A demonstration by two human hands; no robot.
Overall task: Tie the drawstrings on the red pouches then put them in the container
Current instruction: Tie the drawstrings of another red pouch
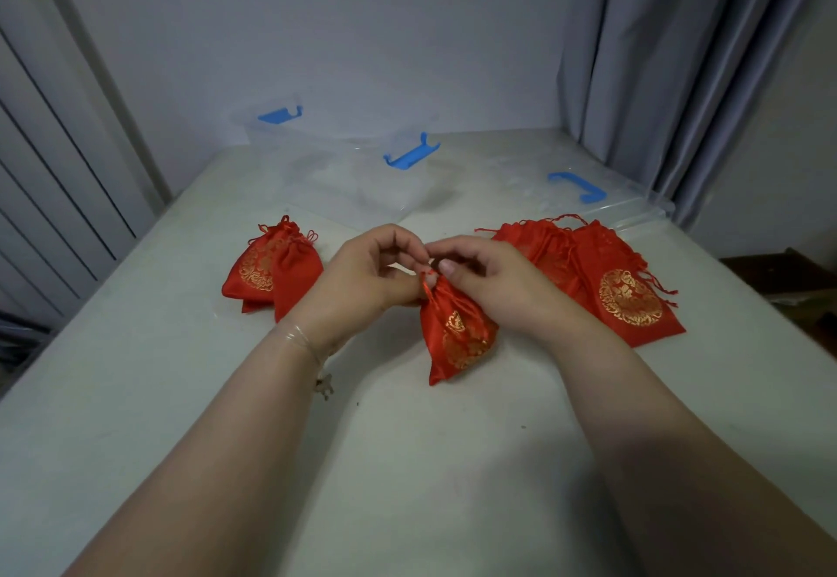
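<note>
Two hands meet at the gathered neck of one red pouch point(457, 332), and most of what they do there is hidden. The left hand point(362, 277) and the right hand point(493, 282) both have curled fingers closing on the pouch's drawstring point(426, 287), but only a short red loop of cord shows below the fingertips; whether a knot exists cannot be told. The grip of each hand is a pinch on that cord, thumb against forefinger.

The pouch hangs down from the grip toward the person, its bottom corner on the pale surface point(136, 395). It is shiny red cloth with a gold round pattern, puckered tight at the neck.

Left of the grip lies a small heap of tied pouches point(271, 268), necks cinched, overlapping so their count is unclear. Right of the grip, partly behind the right hand, lies a flat stack of open pouches point(629, 286) with loose red cords trailing off the far edge; the top one shows a gold medallion.

Beyond the grip stands the clear container point(362, 178) with blue latches, its walls nearly lost against the surface and wall. Beyond and to the right lies its clear lid point(634, 209), also hard to trace. A thin bracelet point(303, 341) circles the left wrist.
</note>
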